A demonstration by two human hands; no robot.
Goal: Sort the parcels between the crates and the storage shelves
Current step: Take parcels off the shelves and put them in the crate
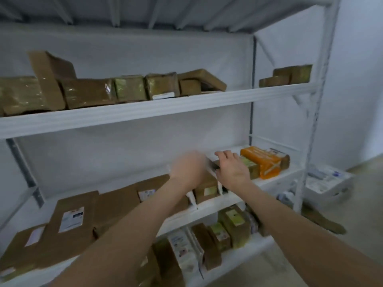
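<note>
Well, my right grip point(232, 168) was closed on a brown cardboard parcel wrapped in shiny tape point(251, 168). The fingers were curled over its top edge and the thumb was underneath at its near end. That parcel lay touching the left side of the bright orange rectangular parcel point(264, 162), on the same board of the white metal shelving unit point(145, 108). My left grip point(189, 168) hung further left of the orange parcel, just beside my right. It was so blurred that I could not tell whether it was open or closed.

Well to the left of the orange parcel, on that same board, lay flat brown cardboard mailers with white labels point(72, 218), overlapping one another. One board above the orange parcel sat a row of brown taped boxes point(89, 92). One board below it, small brown labelled packets point(234, 224) stood on edge, leaning together. To the right of the orange parcel, past the shelving upright, a white crate point(331, 183) sat on the floor.
</note>
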